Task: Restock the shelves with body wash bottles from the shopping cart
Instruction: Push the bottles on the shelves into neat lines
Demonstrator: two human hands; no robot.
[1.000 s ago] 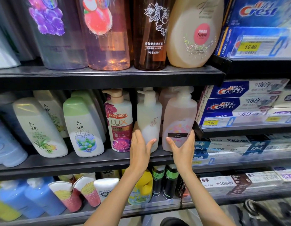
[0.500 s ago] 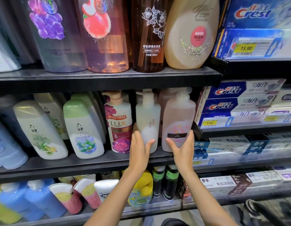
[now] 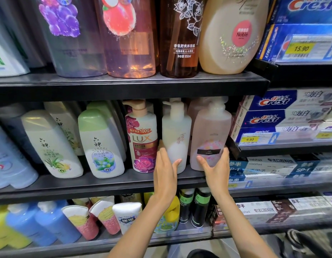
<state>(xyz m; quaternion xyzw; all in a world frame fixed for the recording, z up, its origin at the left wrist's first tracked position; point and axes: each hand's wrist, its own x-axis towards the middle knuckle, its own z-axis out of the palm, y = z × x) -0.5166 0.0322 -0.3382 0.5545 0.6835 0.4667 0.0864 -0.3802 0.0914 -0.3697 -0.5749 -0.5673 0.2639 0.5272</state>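
Left hand (image 3: 166,175) grips base of white translucent pump bottle (image 3: 176,136); right hand (image 3: 216,171) grips base of pale pink pump bottle (image 3: 210,138). Both bottles upright, touching, on middle black metal shelf (image 3: 105,185), right of LUX bottle (image 3: 142,138).

Single head view, close to the shelves (image 3: 124,86), facing forward, tilted slightly down

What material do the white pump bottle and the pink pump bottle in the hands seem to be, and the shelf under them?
White pump bottle: likely matte, slightly translucent plastic, given its soft, frosted look. Pink pump bottle: probably similar frosted plastic with a printed label. Shelf: dark, looks like painted metal, with a thin edge and dull sheen; not certain.
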